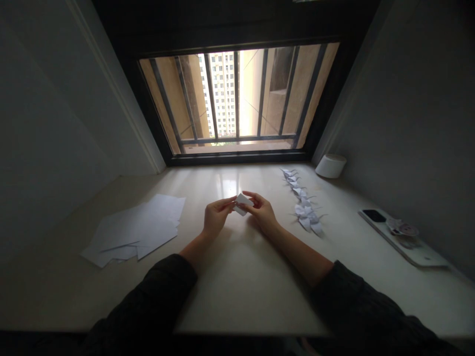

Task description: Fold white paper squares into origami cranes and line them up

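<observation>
Both my hands meet over the middle of the pale table (237,277), just above its surface. Between them is a small folded piece of white paper (243,201). My left hand (216,217) pinches its left side with fingers closed. My right hand (262,210) grips its right side, fingers curled over the top edge. Dark sleeves cover both forearms.
A loose pile of white paper sheets (139,230) lies at the left. A row of several folded white paper cranes (303,205) runs along the right. A white round object (330,165) stands near the barred window (237,99). A white board with a phone (374,215) lies far right.
</observation>
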The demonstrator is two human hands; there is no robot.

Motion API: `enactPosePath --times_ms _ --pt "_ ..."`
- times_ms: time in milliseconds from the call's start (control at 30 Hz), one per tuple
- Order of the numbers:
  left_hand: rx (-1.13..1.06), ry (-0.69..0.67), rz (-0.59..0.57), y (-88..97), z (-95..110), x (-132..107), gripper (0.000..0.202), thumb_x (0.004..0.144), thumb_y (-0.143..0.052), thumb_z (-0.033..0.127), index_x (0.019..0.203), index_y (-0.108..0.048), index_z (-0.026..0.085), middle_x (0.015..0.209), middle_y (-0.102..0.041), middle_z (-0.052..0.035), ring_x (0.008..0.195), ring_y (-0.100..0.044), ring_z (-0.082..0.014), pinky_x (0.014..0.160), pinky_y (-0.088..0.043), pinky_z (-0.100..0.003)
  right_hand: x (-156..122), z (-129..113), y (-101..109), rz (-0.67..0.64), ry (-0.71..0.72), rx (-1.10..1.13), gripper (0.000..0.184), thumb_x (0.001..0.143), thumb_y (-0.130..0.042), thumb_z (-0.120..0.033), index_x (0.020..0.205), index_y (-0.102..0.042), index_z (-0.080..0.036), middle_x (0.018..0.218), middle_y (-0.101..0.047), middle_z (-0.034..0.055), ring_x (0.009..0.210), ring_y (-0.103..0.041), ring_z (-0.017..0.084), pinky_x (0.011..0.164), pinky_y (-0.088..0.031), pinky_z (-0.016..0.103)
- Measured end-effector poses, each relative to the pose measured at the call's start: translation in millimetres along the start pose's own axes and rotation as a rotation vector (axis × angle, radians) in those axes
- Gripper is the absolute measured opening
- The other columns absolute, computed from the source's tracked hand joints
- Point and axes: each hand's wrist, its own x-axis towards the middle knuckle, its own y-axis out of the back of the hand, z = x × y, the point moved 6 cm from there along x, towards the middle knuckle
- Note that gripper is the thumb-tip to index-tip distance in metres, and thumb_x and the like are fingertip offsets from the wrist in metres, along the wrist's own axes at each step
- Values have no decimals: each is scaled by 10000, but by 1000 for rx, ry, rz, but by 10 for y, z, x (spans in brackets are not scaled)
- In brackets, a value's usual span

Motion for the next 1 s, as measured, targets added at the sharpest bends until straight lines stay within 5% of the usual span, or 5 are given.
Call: enactPosePath --times_ms 533,1000 --pt "112 -100 -32 6 25 23 319 700 -690 389 964 -720 213 928 -721 -71 810 -667 -226 751 -527 -350 12 57 37 52 -83 -51 489 502 -812 -397 926 -681 -192 600 -644 -5 541 -590 168 501 -469 289" --pt "34 -39 19 70 23 109 363 668 -720 396 941 -723 156 883 -725 -97 757 -678 -224 712 -551 -360 31 -14 45 30 -104 -13 411 581 -748 -452 915 -712 -215 664 -697 14 612 -599 157 591 -486 301"
